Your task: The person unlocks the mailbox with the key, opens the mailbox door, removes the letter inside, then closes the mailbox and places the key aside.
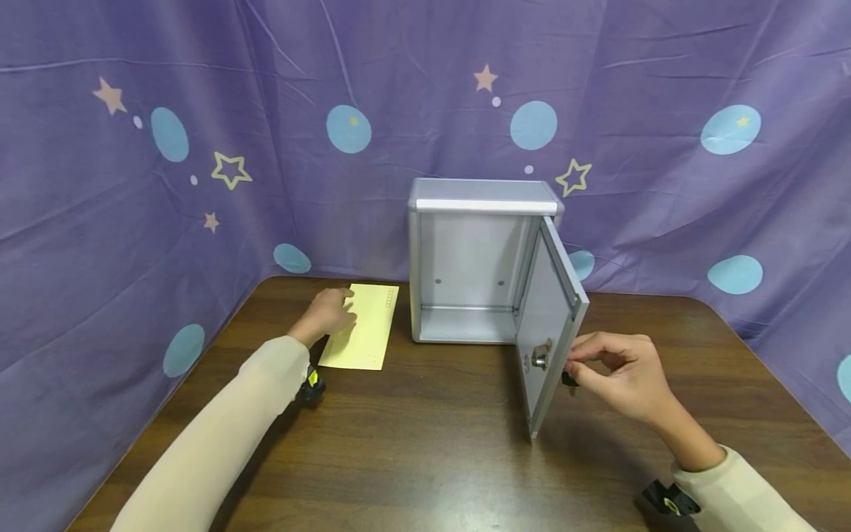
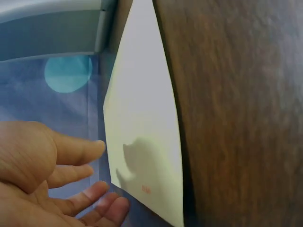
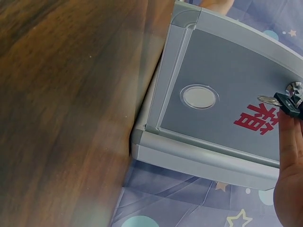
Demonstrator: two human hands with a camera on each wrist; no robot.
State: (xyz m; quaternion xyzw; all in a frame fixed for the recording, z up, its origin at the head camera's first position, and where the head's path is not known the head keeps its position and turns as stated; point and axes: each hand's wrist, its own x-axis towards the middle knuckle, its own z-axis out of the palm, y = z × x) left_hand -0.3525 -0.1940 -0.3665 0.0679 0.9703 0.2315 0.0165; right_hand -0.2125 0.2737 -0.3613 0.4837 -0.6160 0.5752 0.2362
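A pale yellow envelope [image 1: 364,332] lies on the table left of a grey metal mailbox [image 1: 485,189]. At the envelope's left edge is my left hand [image 1: 328,314], its fingers spread and loosely bent. The left wrist view shows these fingers [image 2: 78,151] beside the envelope, not closed round it. The mailbox door [image 1: 555,295] swings out to the right. My right hand [image 1: 625,377] pinches a black-headed key at the lock [image 3: 293,88] on the door's outer face. A silver key blade [image 3: 269,100] sticks out by the fingertips. Part of the right hand is out of the right wrist view.
The brown wooden table [image 1: 432,443] has rounded back corners. A purple curtain [image 1: 412,89] with stars and blue spots hangs behind it and along its sides. The mailbox stands near the back edge, and its open door juts toward the front.
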